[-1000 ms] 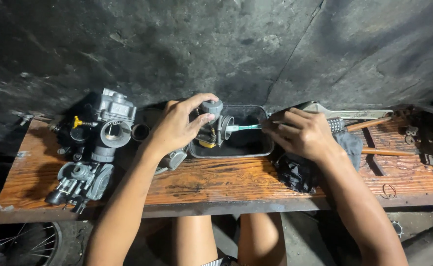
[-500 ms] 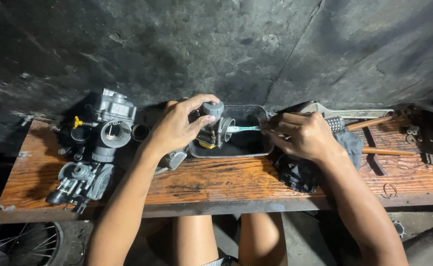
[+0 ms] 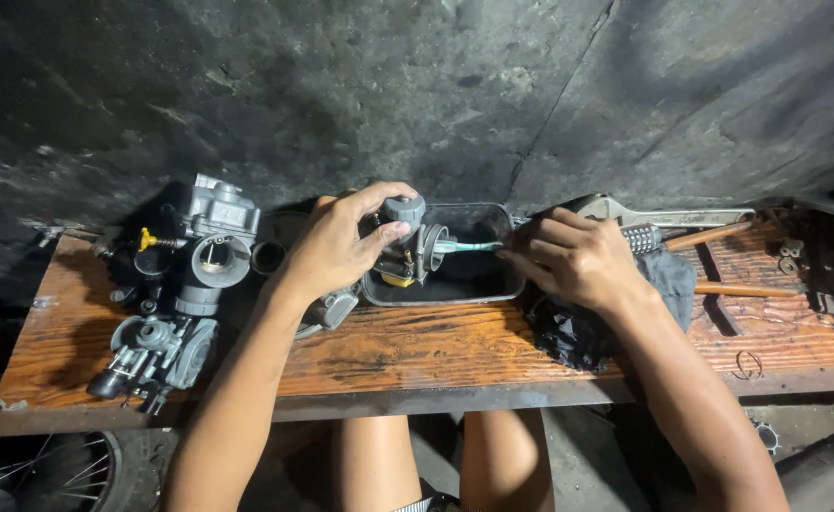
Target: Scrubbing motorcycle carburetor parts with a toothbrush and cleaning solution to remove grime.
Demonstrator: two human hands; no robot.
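My left hand (image 3: 336, 248) grips a grey carburetor (image 3: 407, 242) with a yellow part underneath, holding it over the left end of a dark rectangular tray (image 3: 474, 284). My right hand (image 3: 573, 256) holds a thin teal-handled tool (image 3: 464, 246) whose tip points into the carburetor's round opening. Both hands are above the wooden bench (image 3: 436, 346).
Two more grey carburetors (image 3: 213, 242) (image 3: 151, 351) and small round parts lie at the bench's left. A dark rag (image 3: 578, 327) sits under my right wrist. An adjustable wrench (image 3: 663, 216), wooden-handled tools (image 3: 739, 289) and small hardware lie to the right. A wheel (image 3: 28, 469) shows at lower left.
My hands and the carburetor have barely shifted; the teal tool stays pointed into the carburetor's opening.
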